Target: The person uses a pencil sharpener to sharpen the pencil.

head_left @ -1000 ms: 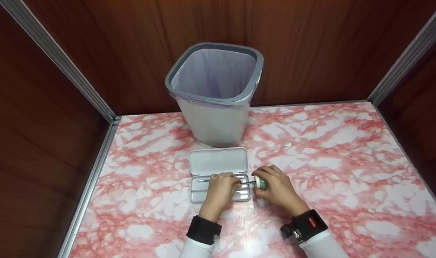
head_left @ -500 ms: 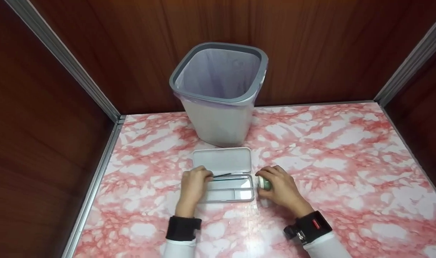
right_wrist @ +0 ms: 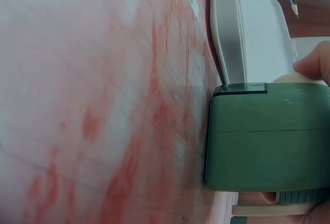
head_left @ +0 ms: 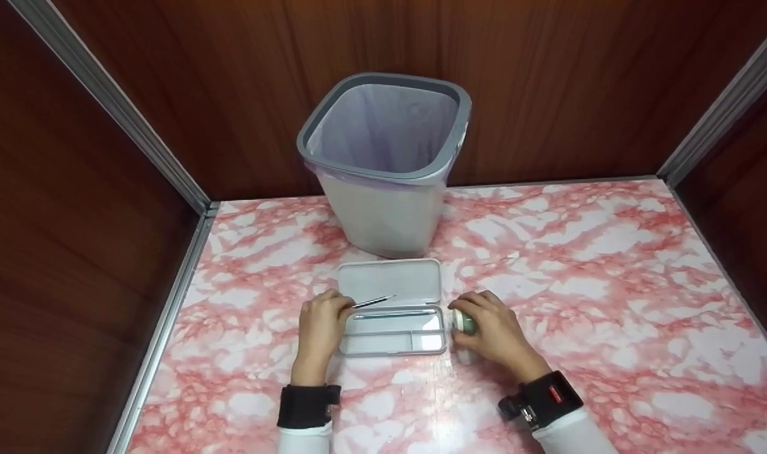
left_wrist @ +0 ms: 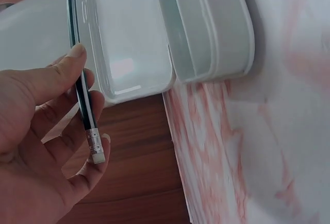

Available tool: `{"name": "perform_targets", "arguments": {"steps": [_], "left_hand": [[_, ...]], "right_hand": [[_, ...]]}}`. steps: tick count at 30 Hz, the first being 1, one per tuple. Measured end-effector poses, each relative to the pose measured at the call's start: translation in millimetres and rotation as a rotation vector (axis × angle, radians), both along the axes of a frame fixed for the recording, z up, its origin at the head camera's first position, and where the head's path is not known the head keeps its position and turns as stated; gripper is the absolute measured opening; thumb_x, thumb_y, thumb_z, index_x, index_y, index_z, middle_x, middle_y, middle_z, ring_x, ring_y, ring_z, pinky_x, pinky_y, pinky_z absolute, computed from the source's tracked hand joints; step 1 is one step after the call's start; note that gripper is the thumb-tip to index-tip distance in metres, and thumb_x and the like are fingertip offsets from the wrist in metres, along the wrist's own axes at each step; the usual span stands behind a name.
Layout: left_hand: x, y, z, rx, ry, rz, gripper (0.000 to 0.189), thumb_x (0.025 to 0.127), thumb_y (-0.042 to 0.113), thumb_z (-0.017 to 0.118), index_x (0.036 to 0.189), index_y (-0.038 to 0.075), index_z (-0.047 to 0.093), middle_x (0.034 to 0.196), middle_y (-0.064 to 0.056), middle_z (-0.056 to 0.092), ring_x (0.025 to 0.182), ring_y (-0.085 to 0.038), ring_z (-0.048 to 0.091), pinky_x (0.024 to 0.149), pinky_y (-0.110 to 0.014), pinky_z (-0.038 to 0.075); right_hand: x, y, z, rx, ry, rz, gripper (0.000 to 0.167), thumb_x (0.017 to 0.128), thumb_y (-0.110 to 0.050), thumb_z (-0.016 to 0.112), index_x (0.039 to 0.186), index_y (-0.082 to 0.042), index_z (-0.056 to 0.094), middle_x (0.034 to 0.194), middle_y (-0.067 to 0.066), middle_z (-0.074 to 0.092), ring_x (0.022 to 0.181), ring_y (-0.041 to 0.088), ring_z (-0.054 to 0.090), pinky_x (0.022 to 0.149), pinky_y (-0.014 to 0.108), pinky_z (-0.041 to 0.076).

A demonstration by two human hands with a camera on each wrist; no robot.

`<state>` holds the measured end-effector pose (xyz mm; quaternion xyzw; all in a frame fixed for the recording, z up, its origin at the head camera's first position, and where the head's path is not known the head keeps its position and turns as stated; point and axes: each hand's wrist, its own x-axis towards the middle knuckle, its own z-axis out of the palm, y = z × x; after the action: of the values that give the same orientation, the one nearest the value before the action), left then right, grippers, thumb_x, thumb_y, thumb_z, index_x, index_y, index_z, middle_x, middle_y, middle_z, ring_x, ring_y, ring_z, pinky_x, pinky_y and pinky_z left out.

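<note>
My left hand (head_left: 320, 325) pinches a dark striped pencil (left_wrist: 82, 95) between thumb and fingers at the left end of a white pencil case. A sharpened point shows at one end of the pencil, a white eraser in a metal band at the other. The pencil case (head_left: 389, 281) lies open, its lid folded back. A second pencil (head_left: 396, 314) lies in its rear compartment. Just right of the case, my right hand (head_left: 493, 325) grips a green and cream pencil sharpener (right_wrist: 268, 136) that stands on the table. Part of the sharpener is hidden by the fingers.
Behind the case stands a tall bin (head_left: 383, 214) with a grey rim and a purple-tinted liner. Dark wood panels (head_left: 547, 88) close off the back and both sides. The table (head_left: 578, 265) has a red and white marbled top.
My left hand has drawn the pencil leftward, out of the sharpener and across the case, and its point now tilts up. The right hand stays in place with the sharpener.
</note>
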<state>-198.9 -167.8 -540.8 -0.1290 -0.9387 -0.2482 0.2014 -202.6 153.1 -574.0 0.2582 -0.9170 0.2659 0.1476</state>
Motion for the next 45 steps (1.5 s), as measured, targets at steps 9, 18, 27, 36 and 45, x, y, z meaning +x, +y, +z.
{"name": "perform_targets", "arguments": {"steps": [9,18,27,36,45], "left_hand": [[-1.8,26.5,-20.7,-0.054,-0.024,-0.083,0.005,0.077,0.013,0.078,0.082,0.013,0.077,0.074,0.002,0.064,0.069,-0.018,0.065,0.066,-0.041,0.048],[-6.9,47.0,-34.7,-0.128,-0.128,-0.125,0.007,0.073,0.015,0.082,0.077,0.016,0.076,0.074,0.005,0.062,0.072,-0.017,0.064,0.068,-0.041,0.047],[-12.5,55.1,-39.3,-0.212,-0.19,-0.103,0.008,0.074,0.021,0.083,0.079,0.023,0.077,0.074,0.008,0.063,0.073,-0.017,0.065,0.06,-0.038,0.047],[-13.0,51.5,-38.6,-0.175,-0.232,-0.122,0.005,0.077,0.024,0.08,0.081,0.021,0.078,0.073,0.008,0.064,0.073,-0.017,0.065,0.062,-0.039,0.047],[-12.1,48.7,-40.3,-0.208,-0.145,-0.071,0.01,0.076,0.017,0.08,0.084,0.013,0.075,0.075,0.001,0.064,0.075,-0.022,0.066,0.064,-0.042,0.047]], "right_hand": [[0.4,0,-0.5,0.004,-0.011,0.004,0.041,0.069,-0.028,0.078,0.108,-0.018,0.07,0.11,-0.003,0.064,0.096,0.02,0.054,0.071,0.039,0.048],[-0.4,1,0.3,0.006,-0.007,0.001,0.042,0.069,-0.029,0.079,0.109,-0.019,0.07,0.11,-0.002,0.064,0.098,0.021,0.054,0.073,0.04,0.048],[0.2,0,0.7,0.009,-0.01,0.002,0.042,0.069,-0.029,0.078,0.109,-0.019,0.07,0.11,-0.003,0.064,0.097,0.02,0.054,0.074,0.039,0.048],[0.0,1,1.1,0.003,0.001,0.007,0.041,0.07,-0.029,0.078,0.109,-0.019,0.07,0.109,-0.004,0.064,0.097,0.02,0.054,0.072,0.04,0.047],[-0.3,1,0.7,0.001,-0.006,0.009,0.044,0.069,-0.029,0.08,0.109,-0.018,0.07,0.11,-0.003,0.064,0.096,0.02,0.054,0.073,0.04,0.047]]}}
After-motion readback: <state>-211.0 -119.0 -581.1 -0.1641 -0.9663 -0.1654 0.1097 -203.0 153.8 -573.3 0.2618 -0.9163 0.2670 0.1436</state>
